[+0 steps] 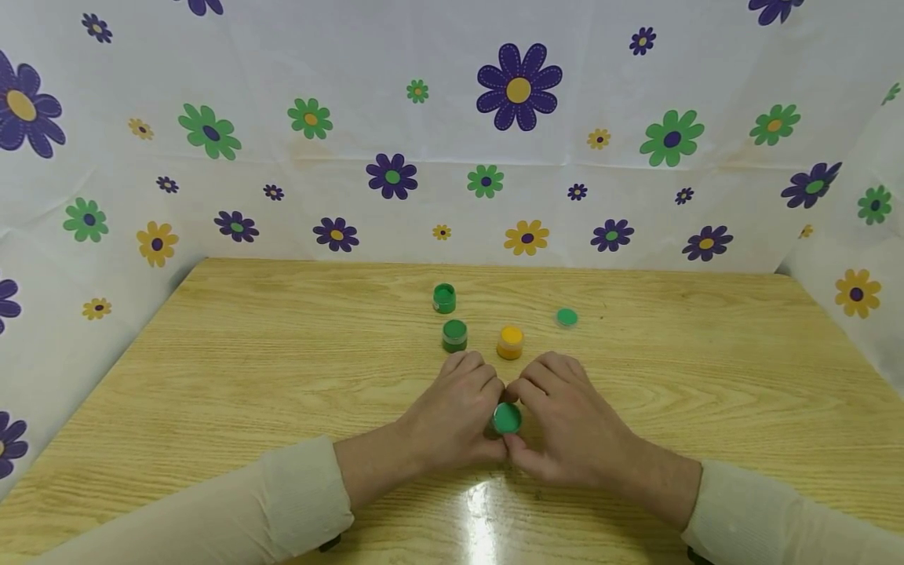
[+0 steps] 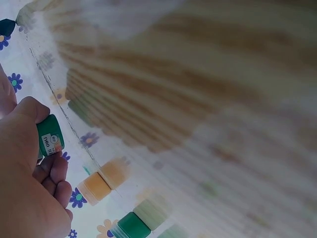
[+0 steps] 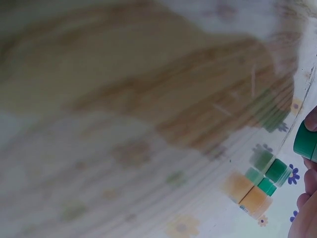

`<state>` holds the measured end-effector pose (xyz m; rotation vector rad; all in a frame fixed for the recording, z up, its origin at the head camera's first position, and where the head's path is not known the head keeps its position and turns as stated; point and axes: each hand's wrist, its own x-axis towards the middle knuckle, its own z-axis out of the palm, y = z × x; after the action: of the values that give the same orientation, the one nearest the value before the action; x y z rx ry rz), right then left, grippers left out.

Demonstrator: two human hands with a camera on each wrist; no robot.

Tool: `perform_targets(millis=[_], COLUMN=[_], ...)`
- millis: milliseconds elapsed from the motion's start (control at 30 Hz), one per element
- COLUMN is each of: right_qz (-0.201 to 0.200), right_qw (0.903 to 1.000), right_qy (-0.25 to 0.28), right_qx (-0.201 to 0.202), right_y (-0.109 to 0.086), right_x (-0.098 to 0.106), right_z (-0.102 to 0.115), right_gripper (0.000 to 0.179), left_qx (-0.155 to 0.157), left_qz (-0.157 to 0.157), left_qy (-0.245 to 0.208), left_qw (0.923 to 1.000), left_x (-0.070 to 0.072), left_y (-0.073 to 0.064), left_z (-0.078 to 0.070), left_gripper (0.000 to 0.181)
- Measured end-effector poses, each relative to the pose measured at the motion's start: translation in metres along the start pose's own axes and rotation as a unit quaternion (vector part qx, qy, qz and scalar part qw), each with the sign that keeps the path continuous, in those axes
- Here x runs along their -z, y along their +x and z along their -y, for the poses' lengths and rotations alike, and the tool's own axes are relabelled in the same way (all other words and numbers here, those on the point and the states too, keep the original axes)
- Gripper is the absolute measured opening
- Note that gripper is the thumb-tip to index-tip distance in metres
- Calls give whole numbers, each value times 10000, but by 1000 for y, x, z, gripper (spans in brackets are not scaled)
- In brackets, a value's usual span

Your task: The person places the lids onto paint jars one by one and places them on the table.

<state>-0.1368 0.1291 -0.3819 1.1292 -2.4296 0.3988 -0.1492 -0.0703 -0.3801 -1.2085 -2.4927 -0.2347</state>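
A small green paint jar (image 1: 507, 419) is held between both hands in front of the body, its green top facing up. My left hand (image 1: 459, 412) grips it from the left, thumb at the near side and fingers curled at the far side. From the right, my right hand (image 1: 568, 416) pinches the same jar between thumb and fingers. The left wrist view shows a white printed label on the green jar (image 2: 51, 136). In the right wrist view only part of the jar (image 3: 305, 141) and of the right hand (image 3: 307, 213) shows, at the edge.
Beyond the hands stand a yellow paint jar (image 1: 510, 343), a green jar (image 1: 455, 336) and another green jar (image 1: 444, 298) farther back. A flat green disc like a lid (image 1: 567, 317) lies to the right on the wooden table (image 1: 282, 337). A flower-patterned sheet (image 1: 438, 125) encloses the back and sides.
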Motion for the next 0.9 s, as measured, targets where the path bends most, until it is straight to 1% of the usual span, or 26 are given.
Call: perform_targets(millis=[367,667,767,900], right_qz=[63,80,7,-34], right_qw=[9998,9996,9997,9998], right_qy=[-157,-234,-198,-151], right_qx=[-103,-105,-112,-159], right_y=[0,1,1,0], right_x=[3,4,3,1], right_z=[-1,-3,-3,-1], right_gripper=[29,29,29,30], left_qx=[-43,-53,-49,-35], left_qz=[-44,-10,61,264], left_qy=[-46,71,75,50], left_qw=[10000,10000,9999,9996], left_x=[-1,0,0,1], left_y=[2,3,3,2], left_z=[1,1,1,0], left_gripper=[36,37,38,40])
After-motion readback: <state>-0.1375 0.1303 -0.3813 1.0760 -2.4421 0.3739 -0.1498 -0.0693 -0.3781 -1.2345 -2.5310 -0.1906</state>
